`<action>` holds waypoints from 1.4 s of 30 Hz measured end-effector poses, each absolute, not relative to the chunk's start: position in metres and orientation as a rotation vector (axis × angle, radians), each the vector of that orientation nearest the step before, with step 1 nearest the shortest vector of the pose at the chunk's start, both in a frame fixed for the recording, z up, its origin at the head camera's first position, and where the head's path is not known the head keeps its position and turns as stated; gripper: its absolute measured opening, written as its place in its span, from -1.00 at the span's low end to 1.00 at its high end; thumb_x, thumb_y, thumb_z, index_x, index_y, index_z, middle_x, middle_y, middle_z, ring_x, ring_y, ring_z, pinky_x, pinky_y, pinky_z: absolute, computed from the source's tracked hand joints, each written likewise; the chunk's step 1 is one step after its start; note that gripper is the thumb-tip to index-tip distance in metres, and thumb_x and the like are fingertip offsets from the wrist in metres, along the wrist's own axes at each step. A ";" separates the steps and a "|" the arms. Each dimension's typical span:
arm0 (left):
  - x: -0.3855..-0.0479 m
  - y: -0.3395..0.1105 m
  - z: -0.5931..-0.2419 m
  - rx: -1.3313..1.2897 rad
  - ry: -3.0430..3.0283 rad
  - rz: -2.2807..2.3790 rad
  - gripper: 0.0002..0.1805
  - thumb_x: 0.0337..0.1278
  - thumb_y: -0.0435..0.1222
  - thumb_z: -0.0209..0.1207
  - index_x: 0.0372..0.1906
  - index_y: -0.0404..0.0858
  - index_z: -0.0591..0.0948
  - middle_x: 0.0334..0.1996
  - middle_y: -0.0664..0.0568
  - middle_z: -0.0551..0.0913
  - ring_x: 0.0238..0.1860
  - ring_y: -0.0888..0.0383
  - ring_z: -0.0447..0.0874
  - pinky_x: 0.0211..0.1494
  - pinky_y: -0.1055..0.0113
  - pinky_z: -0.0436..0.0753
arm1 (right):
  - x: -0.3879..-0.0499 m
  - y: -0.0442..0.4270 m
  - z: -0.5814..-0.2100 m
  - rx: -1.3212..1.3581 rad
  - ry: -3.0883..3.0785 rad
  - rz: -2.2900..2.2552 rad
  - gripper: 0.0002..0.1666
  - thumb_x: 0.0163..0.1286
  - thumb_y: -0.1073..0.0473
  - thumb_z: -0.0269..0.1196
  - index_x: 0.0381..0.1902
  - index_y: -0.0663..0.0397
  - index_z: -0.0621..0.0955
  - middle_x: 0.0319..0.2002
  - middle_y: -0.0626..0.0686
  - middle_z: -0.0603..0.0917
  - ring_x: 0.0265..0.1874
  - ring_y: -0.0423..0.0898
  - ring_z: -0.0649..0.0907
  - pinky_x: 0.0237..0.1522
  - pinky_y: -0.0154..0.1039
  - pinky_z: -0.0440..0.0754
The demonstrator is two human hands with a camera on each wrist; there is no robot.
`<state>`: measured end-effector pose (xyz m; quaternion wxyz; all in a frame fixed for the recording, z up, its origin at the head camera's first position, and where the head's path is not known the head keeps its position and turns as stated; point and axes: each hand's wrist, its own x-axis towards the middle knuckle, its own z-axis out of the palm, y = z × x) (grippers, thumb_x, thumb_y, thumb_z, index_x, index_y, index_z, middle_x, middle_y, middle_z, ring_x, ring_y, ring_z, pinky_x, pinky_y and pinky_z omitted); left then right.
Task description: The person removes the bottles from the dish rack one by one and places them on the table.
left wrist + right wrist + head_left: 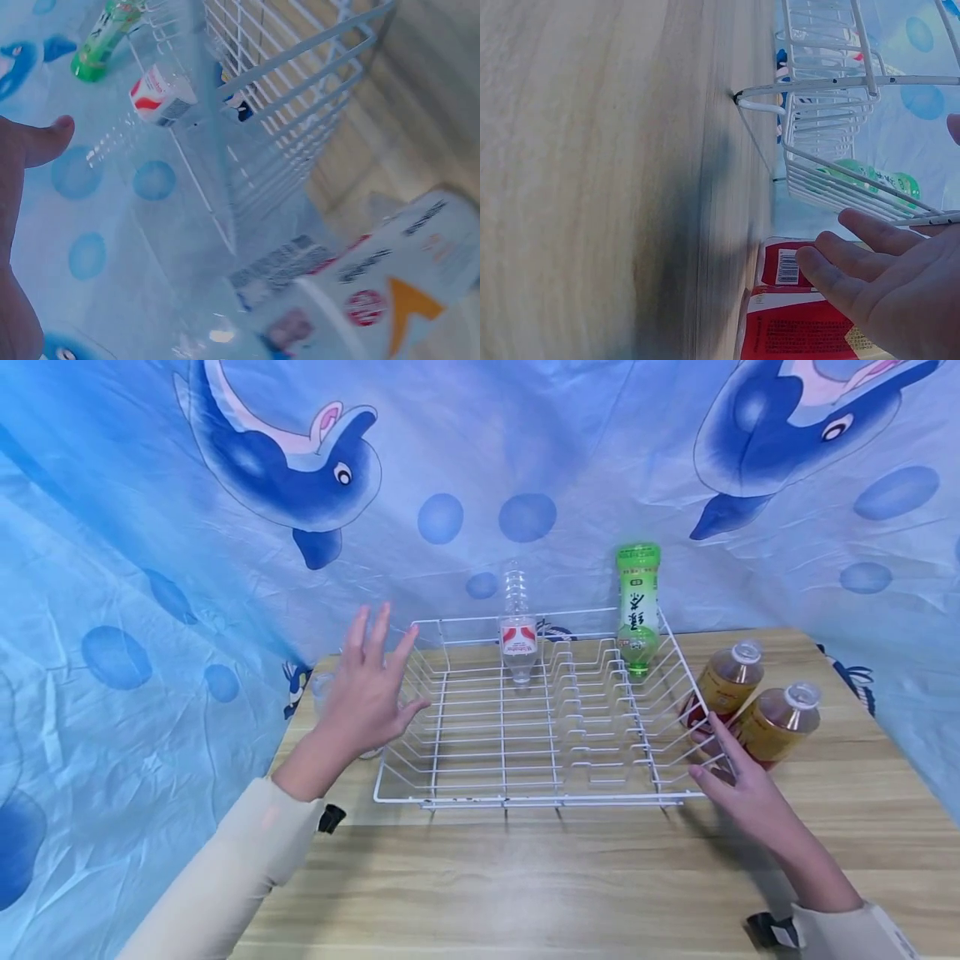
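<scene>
A white wire dish rack (525, 797) stands on the wooden table. My left hand (367, 693) hovers over the rack's left side with its fingers spread, holding nothing. Below that hand, outside the rack, is a clear bottle with a white label (367, 307), mostly hidden in the head view. At the rack's right front corner is my right hand (742, 785), thumb inward and fingers extended along the outside of the rim. Inside the rack, a clear bottle with a red-and-white label (519, 639) and a green bottle (637, 610) stand neck down at the back.
Two bottles of brown drink with yellow-and-red labels, one farther back (726, 681) and one nearer (776, 722), stand just right of the rack, close to my right fingers. A blue dolphin-print curtain (465, 460) hangs behind and around the wooden table (510, 885).
</scene>
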<state>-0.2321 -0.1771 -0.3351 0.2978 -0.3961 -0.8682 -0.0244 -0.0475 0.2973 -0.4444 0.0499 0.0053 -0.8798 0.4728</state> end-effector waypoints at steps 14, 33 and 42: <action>-0.270 -0.126 -0.313 -1.220 -2.210 0.327 0.15 -0.11 -0.01 0.55 0.56 -0.23 0.18 0.56 -0.31 0.00 0.57 -0.31 -0.23 0.49 -0.29 0.09 | -0.049 0.297 -0.439 0.040 -2.713 1.473 -0.02 0.56 0.09 0.16 0.65 -0.18 -0.18 0.42 0.43 0.30 0.33 0.48 0.32 -0.01 -0.67 0.33; -0.330 -0.053 -0.303 -1.382 -1.941 1.098 -0.09 0.30 -0.37 0.27 0.62 -0.10 0.05 0.61 -0.17 -0.04 0.60 -0.13 -0.18 0.52 -0.18 0.10 | -0.047 0.299 -0.442 0.008 -2.681 1.462 -0.03 0.56 0.13 0.16 0.65 -0.13 -0.16 0.38 0.43 0.36 0.29 0.39 0.37 0.06 -0.50 0.45; -0.358 -0.023 -0.314 -1.463 -1.861 1.295 -0.02 0.29 -0.32 0.31 0.64 -0.02 -0.01 0.62 -0.12 -0.10 0.61 -0.12 -0.27 0.53 -0.24 0.00 | -0.048 0.297 -0.448 0.025 -2.628 1.426 -0.04 0.50 0.22 0.21 0.65 0.00 -0.07 0.34 0.41 0.43 0.19 -0.30 0.45 0.03 -0.62 0.39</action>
